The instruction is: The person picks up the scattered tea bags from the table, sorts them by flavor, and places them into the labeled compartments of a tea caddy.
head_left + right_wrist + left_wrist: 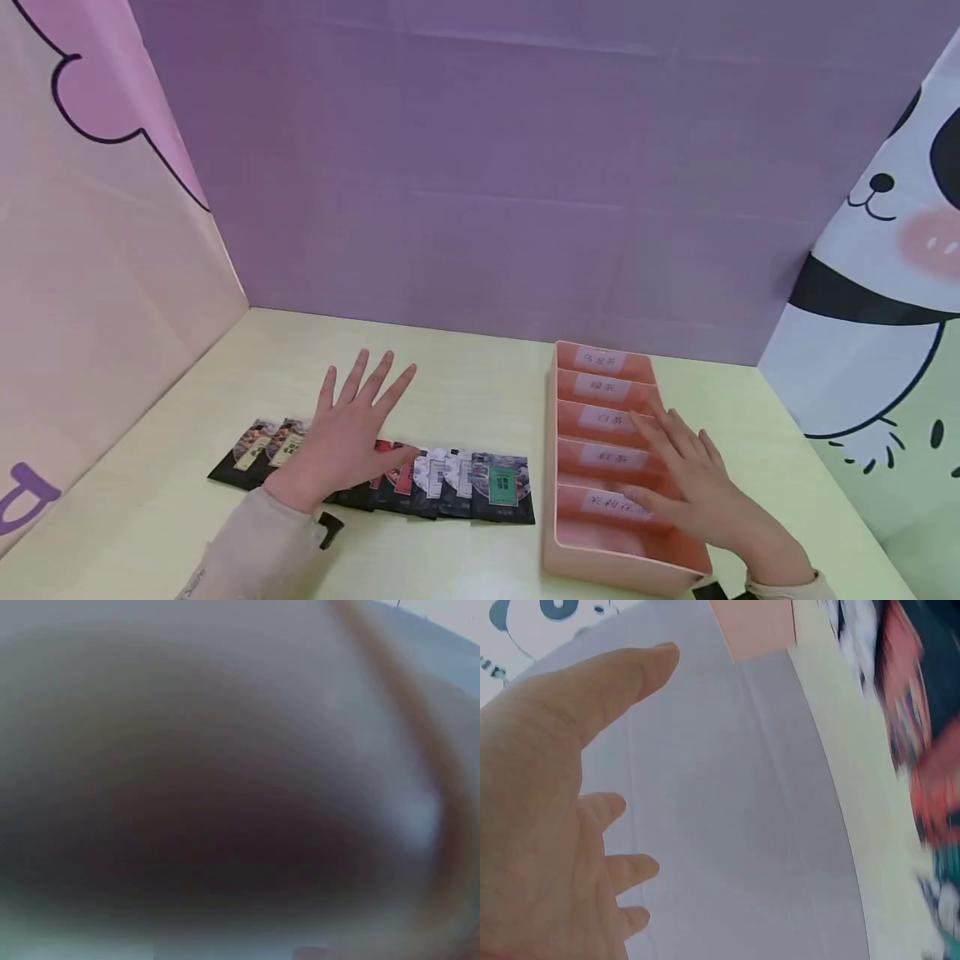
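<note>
A row of flat black tea sachets lies on the table, partly overlapping. At the row's right end is a sachet with a green label (502, 487); beside it are white-labelled sachets (458, 482), then red-labelled ones (396, 483). Cream-labelled sachets (251, 452) lie at the left end. My left hand (337, 442) hovers over the row with spread fingers, hiding its middle, and holds nothing. My right hand (697, 492) extends with straight fingers over the right side of a pink compartment box (551, 467); whether it touches the box I cannot tell. The right wrist view is mostly blurred.
The box has several compartments in a column, each with a handwritten white label (602, 418). Behind the table (465, 358) stands a purple backdrop (465, 167). Printed panels flank it, a panda (892, 250) on the right one.
</note>
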Tool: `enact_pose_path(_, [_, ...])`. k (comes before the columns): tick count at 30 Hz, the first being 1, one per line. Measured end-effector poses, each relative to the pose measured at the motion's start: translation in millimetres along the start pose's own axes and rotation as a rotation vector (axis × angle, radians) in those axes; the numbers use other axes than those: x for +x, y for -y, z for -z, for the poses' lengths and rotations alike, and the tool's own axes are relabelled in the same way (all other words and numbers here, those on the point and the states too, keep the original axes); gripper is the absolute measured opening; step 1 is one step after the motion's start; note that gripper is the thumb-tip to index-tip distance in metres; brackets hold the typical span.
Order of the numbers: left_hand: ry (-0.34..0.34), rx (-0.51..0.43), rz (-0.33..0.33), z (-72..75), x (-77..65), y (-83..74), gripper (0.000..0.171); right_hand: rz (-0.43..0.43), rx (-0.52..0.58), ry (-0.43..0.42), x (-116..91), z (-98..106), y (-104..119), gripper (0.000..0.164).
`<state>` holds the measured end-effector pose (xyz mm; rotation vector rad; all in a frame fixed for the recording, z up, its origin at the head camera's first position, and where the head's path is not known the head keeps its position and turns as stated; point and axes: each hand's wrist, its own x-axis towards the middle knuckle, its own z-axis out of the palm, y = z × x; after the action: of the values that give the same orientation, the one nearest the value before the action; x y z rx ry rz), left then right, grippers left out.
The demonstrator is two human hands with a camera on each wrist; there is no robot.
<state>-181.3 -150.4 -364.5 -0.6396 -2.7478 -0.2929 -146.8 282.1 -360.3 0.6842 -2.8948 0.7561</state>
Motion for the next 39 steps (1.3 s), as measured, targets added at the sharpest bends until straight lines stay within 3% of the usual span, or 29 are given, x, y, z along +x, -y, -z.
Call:
enact_pose_path(5, [0.005, -0.033, 0.07, 10.4, -2.6, 24.5, 0.097, -0.018, 0.084, -0.001, -4.5, 5.4, -18.4, 0.086])
enact_pose_path(11, [-0.018, -0.078, 0.179, 26.5, -7.0, 53.8, 0.097, 0.077, 0.186, -0.04, -3.7, 4.5, -44.9, 0.071])
enact_pose_path(14, [-0.028, -0.08, 0.23, 29.3, -9.8, 70.0, 0.097, 0.103, 0.157, -0.077, -1.0, 1.2, -53.9, 0.065])
enact_pose_path(20, [0.0, -0.104, 0.325, 31.5, -21.5, 99.3, 0.099, 0.045, 0.163, -0.077, 2.0, -1.0, -58.4, 0.058])
enact_pose_path(26, [0.008, -0.108, 0.371, 35.2, -33.3, 119.0, 0.102, 0.027, 0.243, -0.061, -1.6, -1.0, -65.7, 0.06])
enact_pose_path(34, [0.09, -0.103, 0.415, 43.1, -47.8, 144.6, 0.1, -0.037, 0.445, 0.054, -6.2, 6.2, -70.5, 0.063])
enact_pose_path(39, [0.117, -0.109, 0.443, 45.9, -54.2, 157.9, 0.101, -0.043, 0.476, 0.075, -9.3, 6.2, -75.1, 0.063])
